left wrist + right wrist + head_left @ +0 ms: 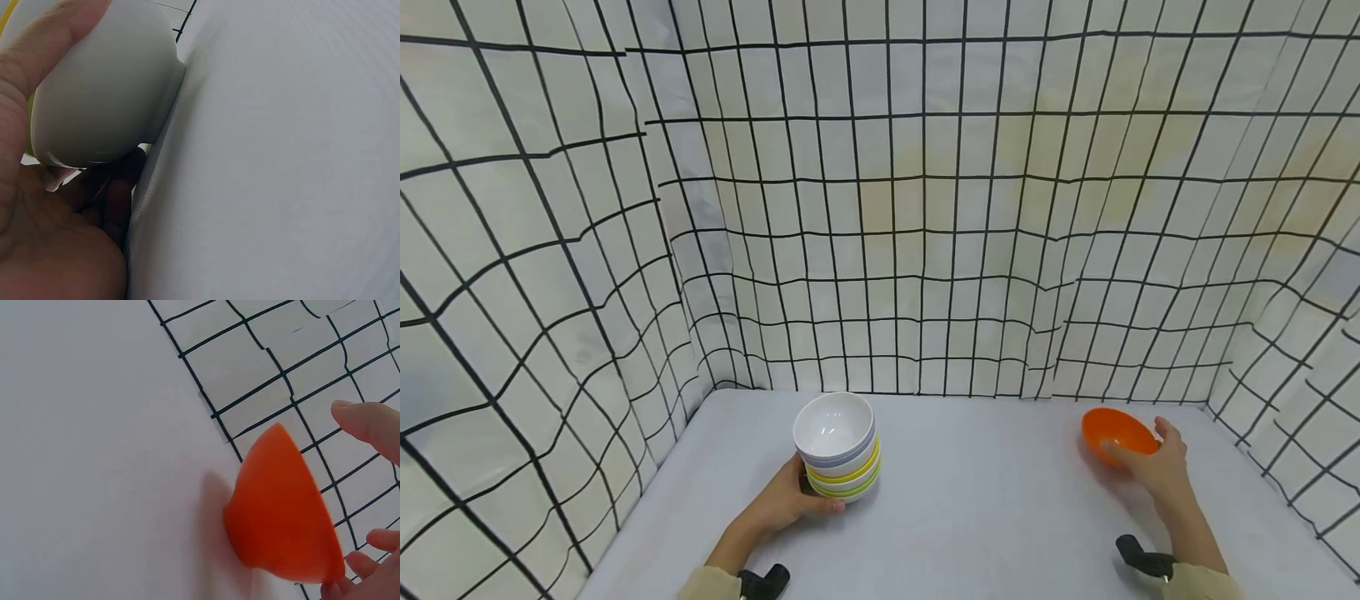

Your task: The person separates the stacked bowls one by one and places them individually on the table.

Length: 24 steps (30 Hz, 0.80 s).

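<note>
A stack of several nested bowls (837, 450) stands at the left of the white table, a white one on top and yellow and green rims lower down. My left hand (790, 496) grips the stack low on its left and front side. In the left wrist view, the thumb lies along the lowest white bowl (106, 87) and other fingers curl by its underside. Toward the right rear is an orange bowl (1112, 429). My right hand (1157, 467) is at its right side, thumb and fingers spread apart. In the right wrist view, fingertips (334, 590) meet or nearly meet the orange rim; the thumb stands off it.
White walls (895, 208) with a black grid enclose the table (970, 500) at the back and both sides. The bare tabletop lies between the stack and the orange bowl. Black straps with dark mounts (1142, 557) sit at both wrists.
</note>
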Motion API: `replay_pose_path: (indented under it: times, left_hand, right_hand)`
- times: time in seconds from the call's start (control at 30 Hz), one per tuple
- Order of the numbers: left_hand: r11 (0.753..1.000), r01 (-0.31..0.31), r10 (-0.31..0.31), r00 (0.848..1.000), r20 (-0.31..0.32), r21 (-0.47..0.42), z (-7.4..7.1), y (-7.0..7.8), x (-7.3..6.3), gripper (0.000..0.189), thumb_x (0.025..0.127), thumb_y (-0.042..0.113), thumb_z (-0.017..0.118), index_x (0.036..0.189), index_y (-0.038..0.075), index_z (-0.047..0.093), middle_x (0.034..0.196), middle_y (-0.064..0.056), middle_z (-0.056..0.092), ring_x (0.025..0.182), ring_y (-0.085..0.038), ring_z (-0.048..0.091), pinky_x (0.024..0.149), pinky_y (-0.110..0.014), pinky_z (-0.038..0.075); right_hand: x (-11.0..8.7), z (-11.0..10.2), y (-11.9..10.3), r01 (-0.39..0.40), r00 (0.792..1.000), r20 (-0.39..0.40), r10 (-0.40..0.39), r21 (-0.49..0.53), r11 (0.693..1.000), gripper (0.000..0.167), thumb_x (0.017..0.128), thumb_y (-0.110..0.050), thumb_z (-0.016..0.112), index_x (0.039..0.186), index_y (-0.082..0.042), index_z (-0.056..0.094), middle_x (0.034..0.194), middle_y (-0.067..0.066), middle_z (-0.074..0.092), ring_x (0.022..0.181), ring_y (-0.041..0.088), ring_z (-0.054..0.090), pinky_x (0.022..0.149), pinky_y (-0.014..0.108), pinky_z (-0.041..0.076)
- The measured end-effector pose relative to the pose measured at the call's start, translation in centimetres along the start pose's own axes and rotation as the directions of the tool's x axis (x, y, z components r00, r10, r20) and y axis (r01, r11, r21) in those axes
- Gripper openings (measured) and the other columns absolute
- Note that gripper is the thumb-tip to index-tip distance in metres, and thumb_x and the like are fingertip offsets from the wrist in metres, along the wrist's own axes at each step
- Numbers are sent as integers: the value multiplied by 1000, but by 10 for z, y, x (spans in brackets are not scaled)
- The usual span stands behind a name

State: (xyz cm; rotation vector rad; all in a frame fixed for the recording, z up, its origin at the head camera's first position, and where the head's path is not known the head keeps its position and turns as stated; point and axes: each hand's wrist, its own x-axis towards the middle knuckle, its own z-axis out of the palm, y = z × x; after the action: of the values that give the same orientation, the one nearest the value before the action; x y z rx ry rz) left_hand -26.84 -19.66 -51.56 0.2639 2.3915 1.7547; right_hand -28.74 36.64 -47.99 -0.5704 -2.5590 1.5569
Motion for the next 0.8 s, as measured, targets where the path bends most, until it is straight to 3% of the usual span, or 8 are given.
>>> replay_pose_path:
  times: [0.27,0.4,0.5,0.6,0.7,0.8]
  left_hand:
    - [1000,-24,24,1000,3,18,0,0,0,111,68,18,96,158,14,30,152,-9,51,148,-35,40,126,-62,18]
    - [1000,-18,18,1000,1,9,-1,0,-1,112,68,18,96,158,15,30,152,-8,51,148,-34,39,127,-62,16]
    - [1000,-22,22,1000,4,0,-1,1,-1,113,67,18,97,158,16,30,153,-7,51,149,-33,39,128,-61,15]
    - [1000,-25,25,1000,11,-7,-1,0,0,113,67,19,97,158,17,30,153,-6,51,149,-33,39,128,-61,16]
    - [1000,-22,22,1000,14,-12,-1,0,0,113,67,20,97,158,17,30,153,-6,50,149,-33,39,128,-60,16]
    - [1000,-24,24,1000,17,-8,-1,-1,0,114,67,20,97,158,16,29,154,-7,49,150,-34,37,128,-60,15]
  right_hand:
    - [-22,-4,-38,94,994,-61,-94,-18,995,98,97,-45,68,165,-10,7,169,28,0,152,54,12,117,73,27]
    - [-33,0,-54,206,976,-63,-207,-13,978,90,98,-45,67,163,-9,16,168,26,16,150,51,24,117,66,34]
    - [-42,6,-65,337,940,-68,-336,9,942,80,98,-40,68,159,-8,27,161,21,35,141,36,44,113,35,49]
    - [-54,17,-77,450,892,-59,-448,46,892,70,98,-34,70,153,-10,36,152,11,47,126,10,56,95,6,48]
    - [-66,32,-87,537,844,-26,-536,71,841,64,97,-29,71,149,-10,40,143,2,53,118,-5,56,93,1,43]
    - [-77,47,-96,603,794,19,-608,103,791,60,97,-22,72,147,-7,41,139,0,55,119,0,58,100,3,43]
